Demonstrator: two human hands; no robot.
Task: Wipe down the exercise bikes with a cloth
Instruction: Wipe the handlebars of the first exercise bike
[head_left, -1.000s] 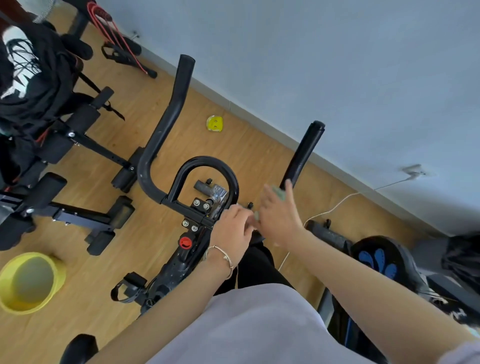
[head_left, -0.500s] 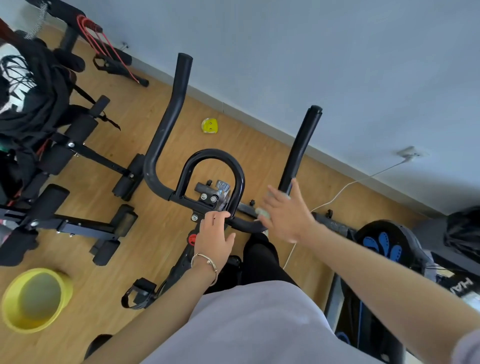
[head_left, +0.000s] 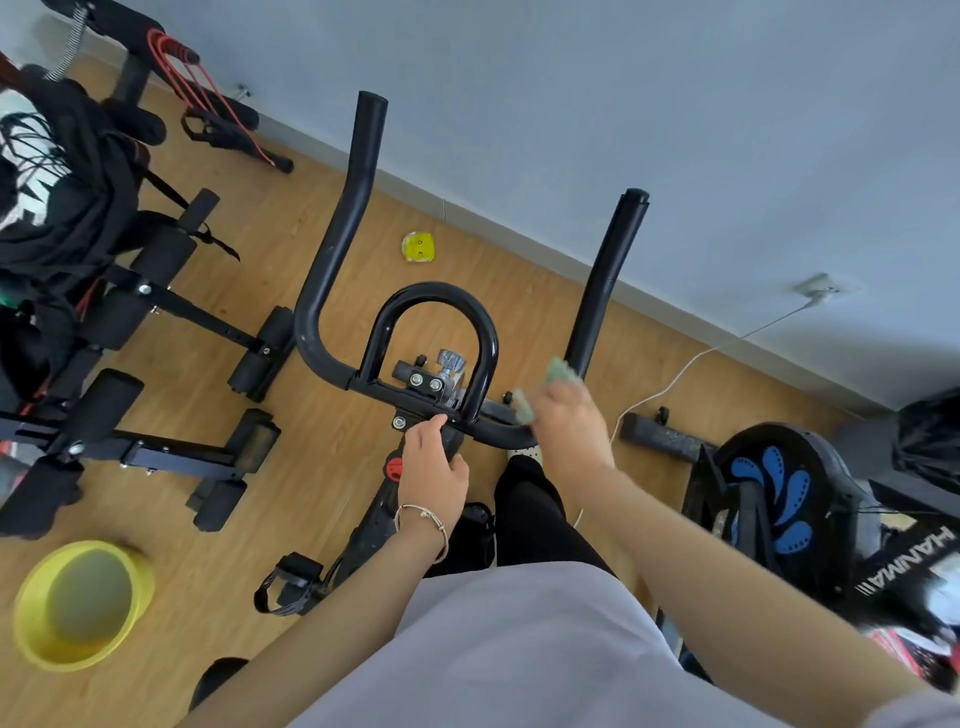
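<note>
Cloth (head_left: 558, 372) bunched in right hand (head_left: 569, 431), left hand (head_left: 434, 467) unmoved

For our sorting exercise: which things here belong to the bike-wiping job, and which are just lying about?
Job: green cloth, right hand holding it, left hand on the exercise bike handlebar.
Lying about: yellow basin, small yellow object, white cable, black clothing, red bands.

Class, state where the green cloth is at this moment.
In the head view, the green cloth sits right of centre, under the right hand, against the black handlebar at the foot of its right upright grip.
</note>
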